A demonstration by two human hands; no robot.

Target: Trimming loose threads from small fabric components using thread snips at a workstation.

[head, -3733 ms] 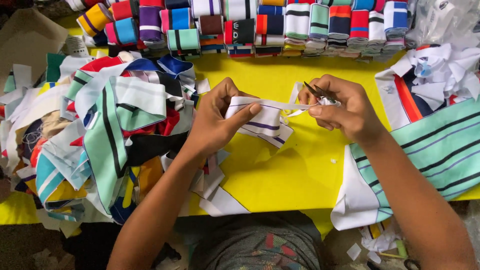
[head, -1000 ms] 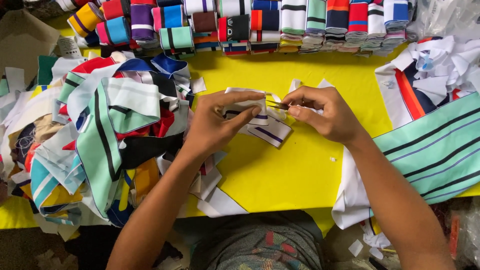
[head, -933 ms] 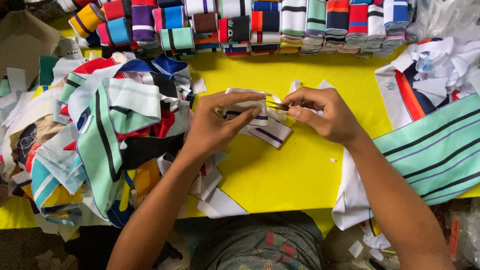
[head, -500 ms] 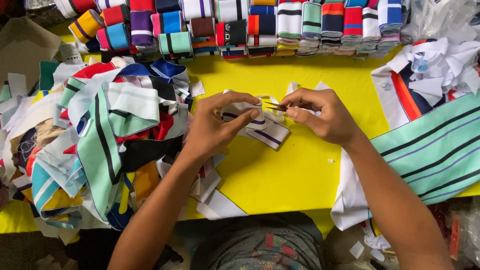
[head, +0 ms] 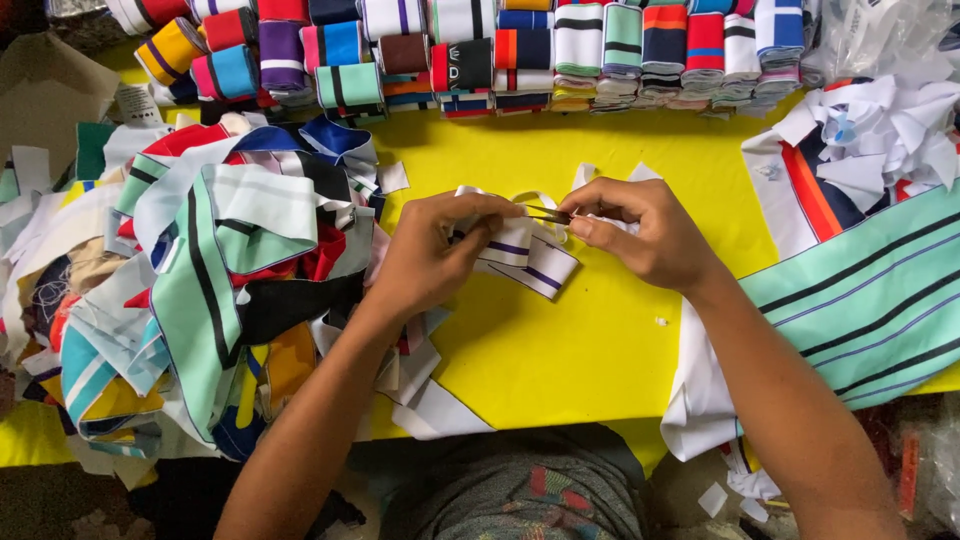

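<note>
Lying near the middle of the yellow surface (head: 560,360), a white cloth strip with purple stripes (head: 525,262) is pinched between both hands. The left hand (head: 435,255) is closed on the strip's left end, with its fingers (head: 480,208) curled over the upper edge. The right hand (head: 645,232) is closed around a small pair of snips (head: 548,214), whose tips lie at the strip's top edge; how far the blades are parted cannot be told.

The strip is judged to be light, soft and limp: it folds under its own weight and would sag wherever it is left unsupported. It should not slip much, being knitted cloth, and nothing about it is fragile, though loose threads could be pulled. It is best held close to the edge being worked, flat between thumb and forefinger, and kept taut.

To the left a loose heap of striped offcuts (head: 200,290) is piled, just beside the left forearm. Along the far edge a row of folded striped bundles (head: 500,55) is stacked. At the right a broad mint-green striped cloth (head: 860,300) is spread
</note>
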